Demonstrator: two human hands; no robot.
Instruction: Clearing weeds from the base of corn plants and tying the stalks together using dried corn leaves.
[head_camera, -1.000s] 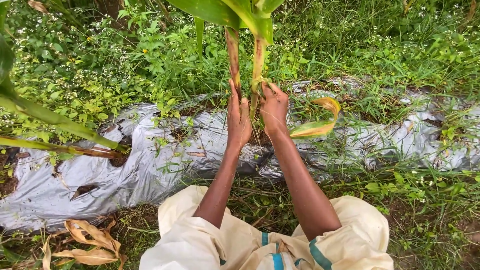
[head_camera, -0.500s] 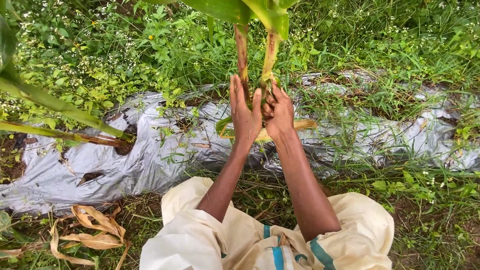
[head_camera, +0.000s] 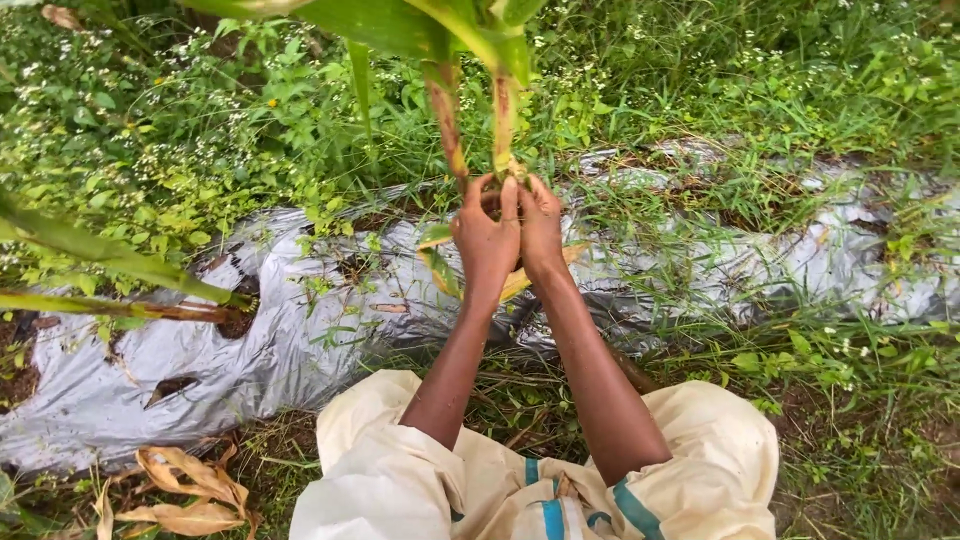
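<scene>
Two green-and-brown plant stalks (head_camera: 447, 125) rise from a strip of silver plastic mulch (head_camera: 200, 350) in front of me. My left hand (head_camera: 486, 238) and my right hand (head_camera: 541, 225) are raised together against the lower part of the stalks, fingers curled around the yellow-green leaf base there. A yellowing leaf (head_camera: 515, 283) hangs just below my wrists. What exactly each finger grips is partly hidden by the hands themselves.
Another leaning stalk (head_camera: 110, 305) enters the mulch at the left. Dense weeds and grass (head_camera: 750, 90) lie beyond the strip. Dry brown leaves (head_camera: 190, 490) sit at the lower left. My cream garment (head_camera: 400, 480) covers my knees below.
Both hands have closed in together on the stalk base, from flat beside it to curled around it. The view has shifted slightly.
</scene>
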